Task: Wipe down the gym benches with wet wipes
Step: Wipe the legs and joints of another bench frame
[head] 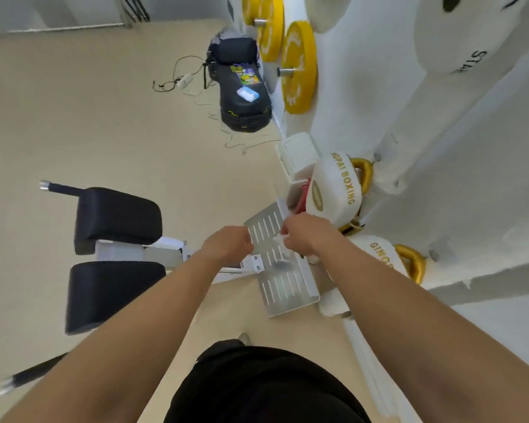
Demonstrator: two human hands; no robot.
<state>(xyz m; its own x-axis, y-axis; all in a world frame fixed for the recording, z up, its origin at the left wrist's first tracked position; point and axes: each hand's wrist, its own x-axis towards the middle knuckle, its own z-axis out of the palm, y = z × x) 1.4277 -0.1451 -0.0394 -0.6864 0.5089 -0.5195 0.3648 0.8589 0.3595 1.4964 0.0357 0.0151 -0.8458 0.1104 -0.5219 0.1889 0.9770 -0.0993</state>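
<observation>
Black bench pads (116, 218) sat at the left, one above the other in the head view, joined by a white frame (162, 251) that ran toward the middle of the pale floor (74, 117). Neither hand touched them. Just right of the frame, the left hand (226, 245) hovered at the left edge of a white slotted plate (287, 285), its fingers curled under; I could not tell whether it gripped anything. Close beside it over the same plate, the right hand (303, 236) pinched a small white piece (280, 238) at its fingertips, too blurred to tell if it was a wipe. Farther back, a black bag (242, 117) lay on the floor with a white and blue packet (247, 94) on top. Yellow weight plates (298, 67) hung on the white wall, and white boxing pads (336, 187) with gold lettering stood at the right.
</observation>
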